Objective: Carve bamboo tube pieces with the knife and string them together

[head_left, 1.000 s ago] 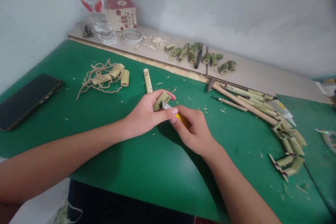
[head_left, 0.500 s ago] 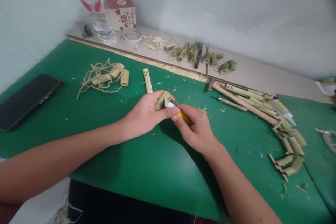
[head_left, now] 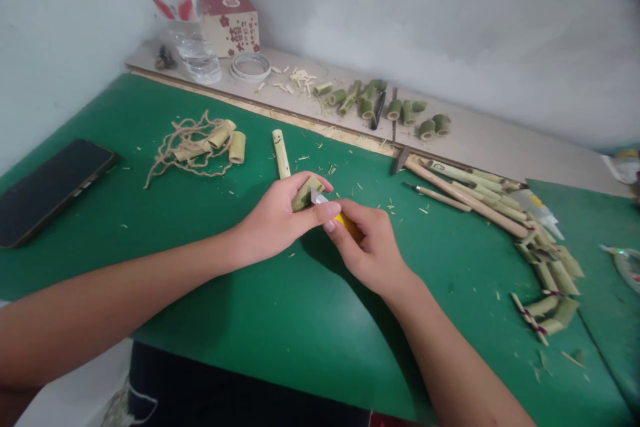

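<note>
Near the middle of the green table top (head_left: 280,320), my left hand (head_left: 280,213) is closed around a short green bamboo piece (head_left: 303,193). My right hand (head_left: 373,237) grips a yellow-handled knife (head_left: 350,225) whose blade lies against the bamboo. The left thumb rests by the base of the blade, touching the right fingertips. Just beyond the left hand is a pale bamboo stick (head_left: 281,153) with a small face drawn on it. Fine shavings are scattered around.
A phone (head_left: 53,190) and twine (head_left: 167,153) with bamboo tubes are at left. Behind stand a bottle (head_left: 193,47), a box (head_left: 233,30) and cut bamboo pieces (head_left: 367,107) on a ledge. A hammer (head_left: 465,197), a carving tool (head_left: 443,198) and tied bamboo (head_left: 563,277) lie at right.
Both hands have shifted very slightly left, and the bamboo piece has turned a little with the blade still against it.
</note>
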Demonstrator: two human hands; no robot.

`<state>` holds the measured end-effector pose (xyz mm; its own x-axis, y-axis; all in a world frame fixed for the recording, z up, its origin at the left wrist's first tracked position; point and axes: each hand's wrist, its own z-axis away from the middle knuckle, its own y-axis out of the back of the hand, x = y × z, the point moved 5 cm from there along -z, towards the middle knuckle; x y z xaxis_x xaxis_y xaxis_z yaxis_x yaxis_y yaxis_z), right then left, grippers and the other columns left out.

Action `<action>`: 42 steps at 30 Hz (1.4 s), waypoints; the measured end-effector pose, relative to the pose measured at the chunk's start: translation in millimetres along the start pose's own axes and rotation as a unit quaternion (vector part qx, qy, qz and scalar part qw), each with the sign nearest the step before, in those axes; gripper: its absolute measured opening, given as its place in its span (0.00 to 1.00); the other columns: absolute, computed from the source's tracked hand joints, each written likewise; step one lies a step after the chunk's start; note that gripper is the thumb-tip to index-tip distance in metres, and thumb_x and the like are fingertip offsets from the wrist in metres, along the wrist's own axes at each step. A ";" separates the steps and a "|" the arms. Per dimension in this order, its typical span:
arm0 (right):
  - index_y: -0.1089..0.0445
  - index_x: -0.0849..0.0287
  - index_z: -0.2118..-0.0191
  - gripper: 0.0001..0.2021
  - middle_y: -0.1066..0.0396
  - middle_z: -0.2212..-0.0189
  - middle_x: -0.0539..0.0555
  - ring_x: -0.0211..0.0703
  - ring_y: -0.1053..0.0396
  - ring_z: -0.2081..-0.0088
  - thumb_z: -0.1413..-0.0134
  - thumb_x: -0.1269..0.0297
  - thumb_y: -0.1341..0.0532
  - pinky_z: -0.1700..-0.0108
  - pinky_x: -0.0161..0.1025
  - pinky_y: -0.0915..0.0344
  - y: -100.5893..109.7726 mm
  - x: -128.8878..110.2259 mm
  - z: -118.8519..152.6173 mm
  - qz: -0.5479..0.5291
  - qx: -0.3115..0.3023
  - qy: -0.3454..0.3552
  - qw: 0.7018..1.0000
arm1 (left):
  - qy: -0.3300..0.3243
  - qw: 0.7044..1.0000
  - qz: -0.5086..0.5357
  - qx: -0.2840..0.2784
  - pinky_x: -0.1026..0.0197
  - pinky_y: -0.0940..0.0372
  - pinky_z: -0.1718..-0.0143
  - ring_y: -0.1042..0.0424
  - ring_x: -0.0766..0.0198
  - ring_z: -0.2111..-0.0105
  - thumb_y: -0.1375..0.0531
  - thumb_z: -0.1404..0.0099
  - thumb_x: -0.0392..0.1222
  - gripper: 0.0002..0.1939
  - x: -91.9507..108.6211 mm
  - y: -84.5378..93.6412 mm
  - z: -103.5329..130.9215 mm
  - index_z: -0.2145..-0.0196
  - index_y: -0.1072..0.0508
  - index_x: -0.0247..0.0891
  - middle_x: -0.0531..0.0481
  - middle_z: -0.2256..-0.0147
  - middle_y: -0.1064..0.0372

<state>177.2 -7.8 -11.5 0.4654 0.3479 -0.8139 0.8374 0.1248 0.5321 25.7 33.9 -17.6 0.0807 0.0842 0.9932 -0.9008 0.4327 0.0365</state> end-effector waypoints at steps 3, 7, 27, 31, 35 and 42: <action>0.26 0.59 0.62 0.17 0.36 0.78 0.45 0.34 0.45 0.78 0.27 0.50 0.38 0.74 0.36 0.48 -0.8 0.2 -0.1 -0.026 -0.033 -0.009 0.999 | 0.006 1.000 0.014 -0.022 0.63 0.40 0.71 0.38 0.67 0.72 0.28 0.39 0.57 0.26 -0.3 -1.7 1.3 0.52 0.27 0.38 0.56 0.71 0.35; 0.27 0.58 0.64 0.18 0.37 0.78 0.45 0.34 0.46 0.77 0.28 0.48 0.38 0.74 0.36 0.49 1.5 2.7 -1.1 -0.034 -0.046 -0.014 0.998 | 0.015 0.999 0.017 -0.036 0.63 0.39 0.70 0.36 0.66 0.71 0.28 0.39 0.57 0.28 -1.6 -2.3 0.9 0.49 0.28 0.38 0.56 0.70 0.34; 0.23 0.58 0.62 0.18 0.33 0.77 0.47 0.35 0.42 0.78 0.30 0.47 0.36 0.74 0.35 0.45 3.1 5.1 -2.1 0.002 0.036 0.004 0.999 | -0.026 0.997 -0.065 0.014 0.63 0.42 0.70 0.39 0.66 0.71 0.32 0.33 0.58 0.19 -4.5 1.8 2.4 0.63 0.26 0.38 0.55 0.71 0.35; 0.23 0.58 0.61 0.19 0.33 0.77 0.47 0.35 0.42 0.78 0.30 0.46 0.36 0.74 0.36 0.44 1.3 5.5 -1.0 -0.001 0.027 -0.008 1.000 | -0.015 0.999 -0.025 0.014 0.63 0.39 0.69 0.36 0.65 0.71 0.30 0.37 0.61 0.22 -1.0 -0.6 -0.5 0.63 0.25 0.38 0.54 0.71 0.32; 0.23 0.57 0.59 0.18 0.32 0.78 0.47 0.36 0.41 0.78 0.29 0.46 0.37 0.73 0.36 0.43 1.7 6.7 0.2 0.018 0.038 -0.010 0.999 | -0.003 1.000 -0.002 0.012 0.62 0.37 0.68 0.35 0.65 0.70 0.28 0.41 0.61 0.24 -1.4 -1.2 -2.5 0.64 0.25 0.38 0.53 0.71 0.32; 0.23 0.57 0.59 0.18 0.33 0.78 0.47 0.37 0.41 0.78 0.29 0.46 0.37 0.73 0.37 0.44 6.6 7.9 -0.5 0.041 0.070 -0.017 0.997 | 0.008 0.998 0.057 0.013 0.62 0.34 0.63 0.32 0.65 0.67 0.25 0.45 0.58 0.25 -3.2 -0.3 -4.7 0.62 0.27 0.37 0.53 0.67 0.30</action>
<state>186.2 -3.8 -14.3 0.5413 0.3189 -0.7781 0.8270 -0.0348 0.5611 27.7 37.7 -21.3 -0.0163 0.1468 0.9890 -0.9153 0.3960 -0.0739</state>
